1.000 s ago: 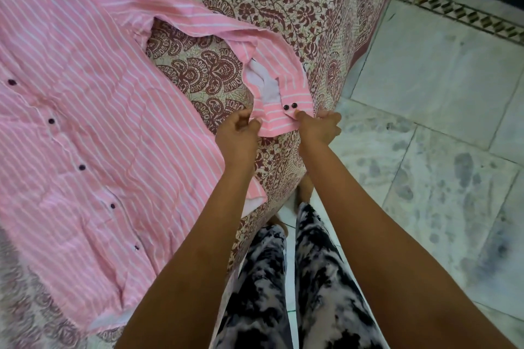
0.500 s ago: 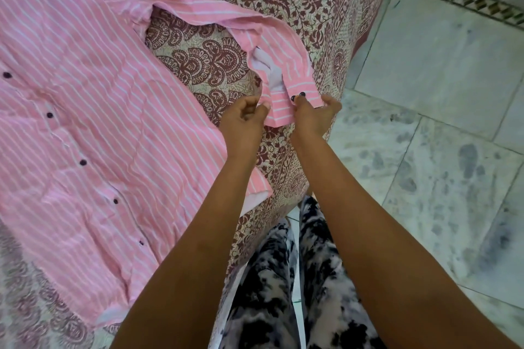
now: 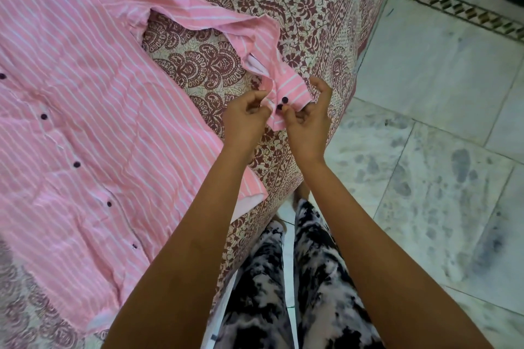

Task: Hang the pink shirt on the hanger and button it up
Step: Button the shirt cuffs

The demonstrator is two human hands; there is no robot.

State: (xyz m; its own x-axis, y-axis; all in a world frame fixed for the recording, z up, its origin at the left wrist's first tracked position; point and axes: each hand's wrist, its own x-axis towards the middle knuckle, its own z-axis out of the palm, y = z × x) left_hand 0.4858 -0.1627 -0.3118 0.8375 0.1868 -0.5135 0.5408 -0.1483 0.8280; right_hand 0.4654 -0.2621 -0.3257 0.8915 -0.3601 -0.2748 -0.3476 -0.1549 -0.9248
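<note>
The pink striped shirt [image 3: 85, 127] lies spread flat on the bed, front up, with a row of dark buttons [image 3: 76, 164] down its placket. Its sleeve runs across to the bed's edge, and the cuff [image 3: 292, 91] with two dark buttons is lifted a little off the cover. My left hand [image 3: 245, 119] pinches the cuff's left edge. My right hand [image 3: 310, 113] holds the cuff's other side, thumb and forefinger at the lower button. No hanger is in view.
The bed [image 3: 297, 3] wears a cream cover with a maroon floral print and ends just right of my hands. A marble floor [image 3: 439, 150] with a patterned border strip lies to the right. My legs in black and white trousers stand against the bed.
Both hands have drawn the cuff's two edges together and lifted it slightly. My right hand has shifted from the cuff's corner to the lower button.
</note>
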